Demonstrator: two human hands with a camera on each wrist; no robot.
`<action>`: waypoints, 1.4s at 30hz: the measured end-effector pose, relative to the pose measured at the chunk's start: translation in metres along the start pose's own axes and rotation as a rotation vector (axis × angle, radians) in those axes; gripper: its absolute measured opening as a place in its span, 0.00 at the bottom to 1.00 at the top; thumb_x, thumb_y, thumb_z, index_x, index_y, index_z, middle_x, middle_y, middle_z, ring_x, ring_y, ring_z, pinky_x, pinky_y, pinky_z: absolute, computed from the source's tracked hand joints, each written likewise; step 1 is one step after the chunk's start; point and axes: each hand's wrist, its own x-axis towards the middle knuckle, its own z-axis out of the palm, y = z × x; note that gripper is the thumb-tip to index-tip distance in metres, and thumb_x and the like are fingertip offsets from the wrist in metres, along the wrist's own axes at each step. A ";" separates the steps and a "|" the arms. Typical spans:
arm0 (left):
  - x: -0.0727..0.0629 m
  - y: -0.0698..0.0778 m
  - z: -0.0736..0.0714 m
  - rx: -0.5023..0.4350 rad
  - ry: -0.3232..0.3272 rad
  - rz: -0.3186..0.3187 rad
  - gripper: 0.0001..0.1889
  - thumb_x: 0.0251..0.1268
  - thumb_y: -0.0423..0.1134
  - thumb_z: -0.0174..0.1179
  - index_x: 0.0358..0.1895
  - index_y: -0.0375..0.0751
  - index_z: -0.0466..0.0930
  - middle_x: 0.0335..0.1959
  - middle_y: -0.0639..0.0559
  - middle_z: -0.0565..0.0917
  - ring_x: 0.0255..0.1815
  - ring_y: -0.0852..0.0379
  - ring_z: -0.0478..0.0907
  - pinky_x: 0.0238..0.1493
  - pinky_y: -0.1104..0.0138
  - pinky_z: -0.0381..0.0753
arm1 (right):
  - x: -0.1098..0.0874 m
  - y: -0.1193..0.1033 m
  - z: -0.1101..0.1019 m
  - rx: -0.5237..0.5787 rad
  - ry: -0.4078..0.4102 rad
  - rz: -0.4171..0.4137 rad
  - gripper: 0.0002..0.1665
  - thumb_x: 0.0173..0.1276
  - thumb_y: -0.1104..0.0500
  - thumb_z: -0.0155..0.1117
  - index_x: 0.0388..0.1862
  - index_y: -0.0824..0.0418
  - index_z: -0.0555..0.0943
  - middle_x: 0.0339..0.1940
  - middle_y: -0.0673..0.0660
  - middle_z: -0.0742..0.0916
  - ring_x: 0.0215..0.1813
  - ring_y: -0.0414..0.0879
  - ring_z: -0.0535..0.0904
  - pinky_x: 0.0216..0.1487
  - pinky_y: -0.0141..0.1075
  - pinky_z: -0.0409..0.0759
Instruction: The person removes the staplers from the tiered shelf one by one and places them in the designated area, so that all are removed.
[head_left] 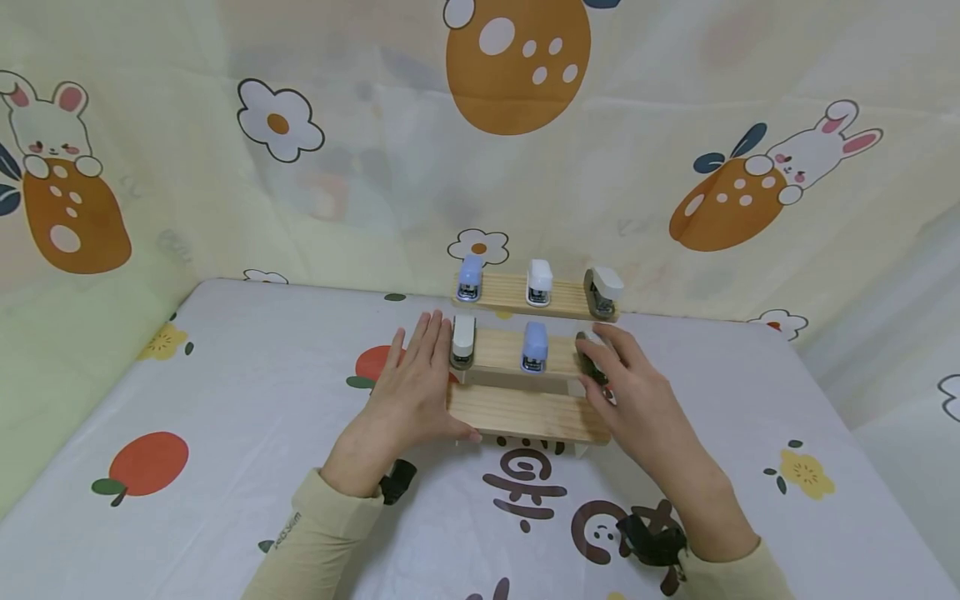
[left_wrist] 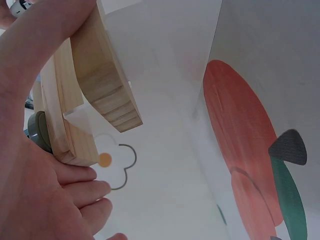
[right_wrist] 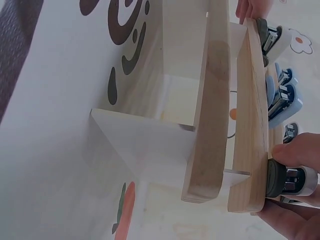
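A three-step wooden rack (head_left: 528,414) with white side supports stands on the cloth. My left hand (head_left: 411,396) lies along its left side with straight fingers, thumb by the front of the lowest step. On the right end of the middle step, my right hand (head_left: 647,396) pinches a small stapler (right_wrist: 296,181) with a white top and dark grey base. That same step bears a similar white-and-grey stapler (head_left: 463,342) beside my left fingertips and a blue stapler (head_left: 535,346) in the middle. A blue stapler (head_left: 469,278), a white stapler (head_left: 539,282) and a grey-based stapler (head_left: 603,292) line the top step.
A pale tablecloth (head_left: 225,375) printed with fruit, flowers and brown lettering covers the table. Behind the rack hangs a printed curtain (head_left: 375,192) with rabbits and flowers. Dark straps (head_left: 652,540) sit at both wrists.
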 end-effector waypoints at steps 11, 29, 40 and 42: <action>0.000 -0.001 0.000 -0.009 -0.006 0.002 0.79 0.29 0.71 0.77 0.80 0.34 0.36 0.83 0.41 0.39 0.84 0.46 0.34 0.82 0.50 0.33 | 0.002 -0.003 -0.011 -0.014 -0.009 0.020 0.25 0.58 0.74 0.66 0.57 0.71 0.79 0.66 0.69 0.76 0.62 0.66 0.78 0.48 0.54 0.84; 0.001 0.000 0.000 -0.012 -0.007 0.001 0.78 0.30 0.70 0.77 0.80 0.34 0.36 0.83 0.42 0.38 0.84 0.46 0.33 0.82 0.50 0.32 | -0.004 0.012 -0.040 -0.018 0.024 0.016 0.27 0.53 0.75 0.68 0.55 0.70 0.81 0.62 0.68 0.79 0.52 0.62 0.83 0.42 0.54 0.85; 0.001 0.000 -0.001 -0.014 -0.005 0.004 0.78 0.29 0.71 0.77 0.80 0.34 0.37 0.82 0.41 0.38 0.84 0.46 0.33 0.81 0.49 0.33 | -0.007 0.036 -0.046 -0.025 0.080 0.090 0.25 0.55 0.76 0.66 0.54 0.72 0.80 0.61 0.69 0.79 0.45 0.64 0.84 0.39 0.57 0.84; 0.001 0.000 -0.001 -0.015 -0.004 0.004 0.78 0.29 0.71 0.77 0.80 0.34 0.37 0.82 0.41 0.39 0.84 0.46 0.33 0.81 0.49 0.33 | -0.008 0.040 -0.046 -0.027 0.070 0.110 0.25 0.55 0.76 0.66 0.54 0.72 0.80 0.61 0.70 0.79 0.46 0.66 0.83 0.40 0.59 0.83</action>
